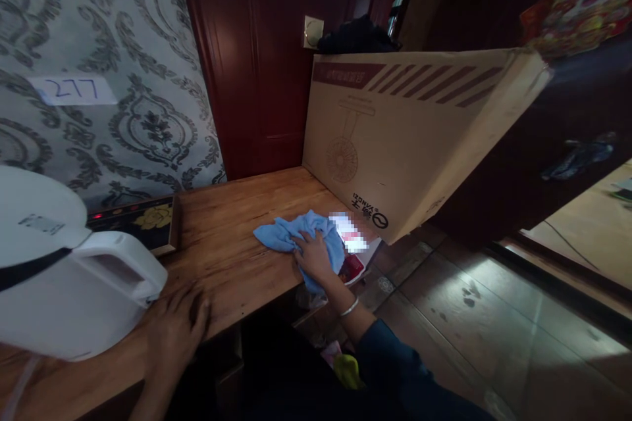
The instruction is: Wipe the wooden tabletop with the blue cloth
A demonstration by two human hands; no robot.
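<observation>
A crumpled light-blue cloth [279,233] lies on the wooden tabletop [222,243], near its right end. My right hand [315,258] presses on this cloth with the fingers curved over it, and part of the cloth droops past the front edge. Close by my left hand [175,325] stands a large white electric kettle [59,306]. That hand rests on the front edge of the table, fingers apart, holding nothing. Just beyond the cloth is a bright, blurred-out flat item [348,233], whose kind I cannot make out.
A big cardboard box [399,138] stands tilted at the table's right end, with dark fabric [360,35] on top. A black panel with a gold flower [153,217] sits behind the kettle. Tiled floor [459,302] lies to the right. A yellow-green item [348,370] is below the table.
</observation>
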